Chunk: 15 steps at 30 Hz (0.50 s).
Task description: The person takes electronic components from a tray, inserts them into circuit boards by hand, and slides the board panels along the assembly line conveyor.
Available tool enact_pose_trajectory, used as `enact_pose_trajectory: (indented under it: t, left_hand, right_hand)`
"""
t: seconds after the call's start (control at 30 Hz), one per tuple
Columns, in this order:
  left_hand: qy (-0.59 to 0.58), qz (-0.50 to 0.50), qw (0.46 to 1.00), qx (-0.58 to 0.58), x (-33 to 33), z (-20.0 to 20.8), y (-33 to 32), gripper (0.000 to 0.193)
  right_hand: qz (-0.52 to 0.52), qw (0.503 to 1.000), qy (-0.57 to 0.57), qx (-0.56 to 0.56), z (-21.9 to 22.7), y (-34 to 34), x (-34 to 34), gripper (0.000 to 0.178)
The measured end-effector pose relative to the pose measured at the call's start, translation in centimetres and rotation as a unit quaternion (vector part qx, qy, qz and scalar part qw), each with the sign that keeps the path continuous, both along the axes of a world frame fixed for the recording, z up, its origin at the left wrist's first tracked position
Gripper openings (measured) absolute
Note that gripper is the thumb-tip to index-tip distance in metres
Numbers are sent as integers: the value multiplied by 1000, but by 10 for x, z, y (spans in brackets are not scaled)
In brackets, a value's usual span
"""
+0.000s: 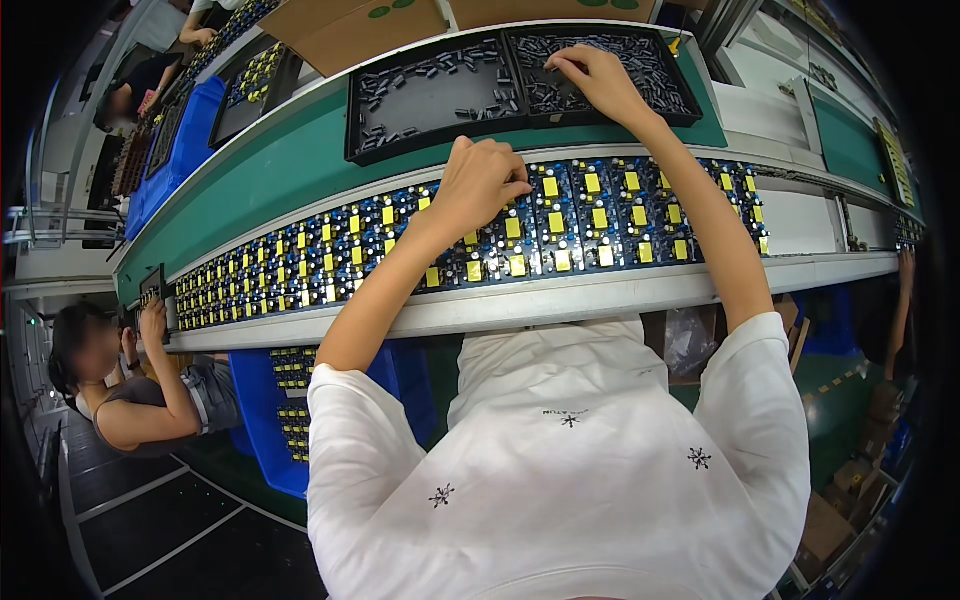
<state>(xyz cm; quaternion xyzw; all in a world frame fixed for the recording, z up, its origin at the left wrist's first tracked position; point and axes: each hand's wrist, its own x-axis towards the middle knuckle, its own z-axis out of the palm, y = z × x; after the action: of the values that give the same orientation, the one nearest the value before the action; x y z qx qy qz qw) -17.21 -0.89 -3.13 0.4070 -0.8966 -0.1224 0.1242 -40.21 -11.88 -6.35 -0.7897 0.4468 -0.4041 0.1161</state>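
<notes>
Your left hand [480, 180] is curling over the row of circuit boards [530, 235], thumb and forefinger drawing close; whether they are pinching a part, you are hiding from view, so I cannot tell. Your right hand [600, 78] is reaching into the right black tray [575, 118], finger and thumb tips coming together near its left side; I cannot tell whether they are gripping a piece.

For good work here, I am judging that you should be taking one dark cylindrical part [650, 85] at a time, turning it in your fingertips before it is meeting a board. Your right forearm is passing above the boards, so you should be carrying it high enough to avoid brushing the parts that are standing on them. Your left fingers should be pressing lightly, without nudging the neighbouring yellow blocks.

Beyond your hands, the right tray is holding a dense scatter of these cylinders. The left black tray [440, 95], sitting beside it on the green bench [260, 215], is carrying far fewer, mostly lying around its edges, with bare floor showing between. Below the bench, a blue bin [265, 430] is holding more boards with yellow blocks.
</notes>
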Motion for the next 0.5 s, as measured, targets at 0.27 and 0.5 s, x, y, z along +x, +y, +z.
enact_pose_trajectory:
  t: [0.27,0.5]
  left_hand:
    - [85,54,995,-29,0,2,7,14]
    - [156,101,982,13,46,1,-81,26]
  right_hand:
    - [106,987,-106,56,20,27,3,19]
    - [199,926,-194,256,40,89,21,12]
